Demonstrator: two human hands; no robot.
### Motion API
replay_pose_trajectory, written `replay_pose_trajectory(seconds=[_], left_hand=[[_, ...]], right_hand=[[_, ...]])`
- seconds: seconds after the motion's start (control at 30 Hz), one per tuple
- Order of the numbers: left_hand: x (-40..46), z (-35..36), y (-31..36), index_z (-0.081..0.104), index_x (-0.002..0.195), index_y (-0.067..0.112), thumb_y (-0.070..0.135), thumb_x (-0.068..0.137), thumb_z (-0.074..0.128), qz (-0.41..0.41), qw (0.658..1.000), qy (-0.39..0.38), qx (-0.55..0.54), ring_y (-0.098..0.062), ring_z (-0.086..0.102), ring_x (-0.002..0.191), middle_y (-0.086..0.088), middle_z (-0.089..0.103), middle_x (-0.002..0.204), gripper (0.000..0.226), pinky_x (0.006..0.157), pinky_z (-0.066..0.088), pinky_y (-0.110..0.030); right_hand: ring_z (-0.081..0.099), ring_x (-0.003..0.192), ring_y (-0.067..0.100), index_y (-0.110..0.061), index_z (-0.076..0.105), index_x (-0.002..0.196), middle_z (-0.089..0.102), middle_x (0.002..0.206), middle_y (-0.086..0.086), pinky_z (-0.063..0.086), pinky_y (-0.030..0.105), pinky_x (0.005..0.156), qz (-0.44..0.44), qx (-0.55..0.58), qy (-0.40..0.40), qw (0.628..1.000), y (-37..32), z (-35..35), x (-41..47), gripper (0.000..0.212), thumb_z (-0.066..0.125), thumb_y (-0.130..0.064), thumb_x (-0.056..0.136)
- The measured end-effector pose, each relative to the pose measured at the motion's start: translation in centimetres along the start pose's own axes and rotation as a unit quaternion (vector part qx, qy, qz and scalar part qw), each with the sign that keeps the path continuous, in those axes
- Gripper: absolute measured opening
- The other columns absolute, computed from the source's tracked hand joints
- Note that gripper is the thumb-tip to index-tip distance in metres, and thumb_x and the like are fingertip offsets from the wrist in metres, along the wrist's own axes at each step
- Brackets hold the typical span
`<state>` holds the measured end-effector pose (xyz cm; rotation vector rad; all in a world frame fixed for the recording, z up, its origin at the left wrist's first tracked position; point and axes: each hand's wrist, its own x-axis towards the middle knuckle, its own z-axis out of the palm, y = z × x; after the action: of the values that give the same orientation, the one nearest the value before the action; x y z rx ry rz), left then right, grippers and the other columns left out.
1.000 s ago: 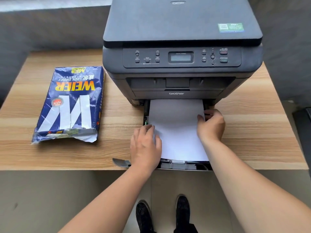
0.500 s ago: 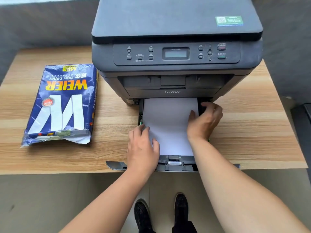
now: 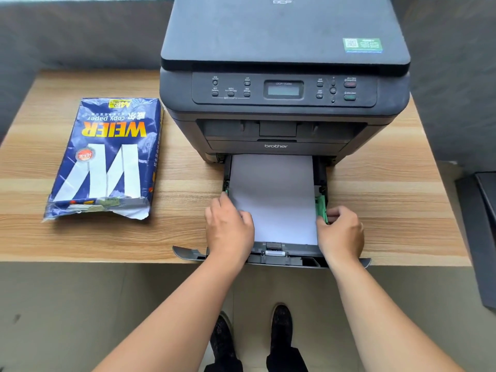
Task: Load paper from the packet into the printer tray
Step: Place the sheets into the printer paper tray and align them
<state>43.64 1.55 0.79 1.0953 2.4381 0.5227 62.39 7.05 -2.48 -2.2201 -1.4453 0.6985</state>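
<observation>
- Dark grey Brother multifunction printer (image 3: 284, 84) fills the upper centre of the frame, sitting on a light wood-grain table (image 3: 389, 210).
- Its black plastic paper tray (image 3: 281, 255) is pulled out toward me at centre, front lip past the table edge.
- Stack of plain white paper sheets (image 3: 273, 194) lies flat in the tray, far end under the printer body.
- My left hand (image 3: 229, 229) rests palm-down on the stack's lower left corner, fingers loosely curled; it presses the sheets, nothing clasped.
- My right hand (image 3: 341, 232) sits at the tray's right side, thumb and fingers pinched on the green plastic side guide (image 3: 320, 206) (guide touches the paper edge).
- Blue torn-open WEIER copy paper packet (image 3: 104, 157) lies flat at left of frame, well apart from the tray, ragged open end nearest me.
- Black shoes (image 3: 252, 336) on the floor, bottom centre.
</observation>
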Motion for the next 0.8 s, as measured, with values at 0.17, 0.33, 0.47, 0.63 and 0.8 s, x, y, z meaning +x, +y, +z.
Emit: replay_pose_trajectory(seconds=[0.17, 0.33, 0.47, 0.63, 0.8], left_hand=[[0.1, -0.2, 0.4, 0.048, 0.126, -0.002, 0.014, 0.088, 0.049, -0.032, 0.999, 0.005, -0.04, -0.039, 0.046, 0.113, -0.022, 0.057, 0.12, 0.041, 0.094, 0.035, -0.043], [1.2, -0.5, 0.5, 0.056, 0.116, 0.001, 0.02, 0.088, 0.05, -0.08, 0.995, -0.022, -0.046, -0.041, 0.053, 0.113, -0.023, 0.063, 0.117, 0.035, 0.091, 0.042, -0.042], [0.6, -1.1, -0.6, 0.059, 0.118, 0.005, 0.024, 0.091, 0.052, 0.014, 0.998, -0.046, -0.03, -0.039, 0.053, 0.114, -0.019, 0.065, 0.116, 0.034, 0.089, 0.043, -0.04], [-7.0, -2.7, -5.2, 0.064, 0.116, 0.013, 0.03, 0.092, 0.055, 0.331, 0.94, 0.054, 0.062, -0.028, 0.058, 0.109, -0.005, 0.066, 0.112, 0.031, 0.097, 0.044, -0.043], [-9.3, -0.6, -7.8, 0.067, 0.097, 0.015, 0.029, 0.094, 0.052, 0.378, 0.92, 0.014, 0.103, -0.028, 0.056, 0.082, 0.0, 0.062, 0.088, 0.021, 0.076, 0.048, -0.042]], right_hand=[[0.067, 0.089, 0.037, -0.015, 0.071, 0.089, 0.077, 0.092, 0.008, 0.053, 0.039, 0.075, 0.028, 0.012, 0.0, 1.0, -0.4, 0.0, -0.1, 0.006, 0.072, -0.016, 0.083], [0.068, 0.09, 0.036, -0.016, 0.072, 0.088, 0.077, 0.092, 0.008, 0.052, 0.037, 0.076, 0.029, 0.027, 0.0, 0.999, -0.4, 0.6, 0.0, 0.005, 0.072, -0.018, 0.083], [0.067, 0.095, 0.037, -0.015, 0.072, 0.094, 0.076, 0.097, 0.01, 0.052, 0.038, 0.078, 0.011, 0.013, -0.036, 0.999, -0.5, -0.1, 0.3, 0.012, 0.071, -0.023, 0.086], [0.055, 0.076, 0.031, -0.005, 0.067, 0.086, 0.064, 0.081, 0.009, 0.044, 0.044, 0.07, -0.372, -0.029, 0.096, 0.923, 1.4, -4.1, -8.1, 0.016, 0.062, -0.019, 0.092], [0.063, 0.07, 0.028, -0.011, 0.072, 0.085, 0.067, 0.076, 0.002, 0.05, 0.039, 0.068, -0.434, -0.081, 0.002, 0.897, 6.2, -1.6, -12.0, 0.015, 0.061, -0.019, 0.091]])
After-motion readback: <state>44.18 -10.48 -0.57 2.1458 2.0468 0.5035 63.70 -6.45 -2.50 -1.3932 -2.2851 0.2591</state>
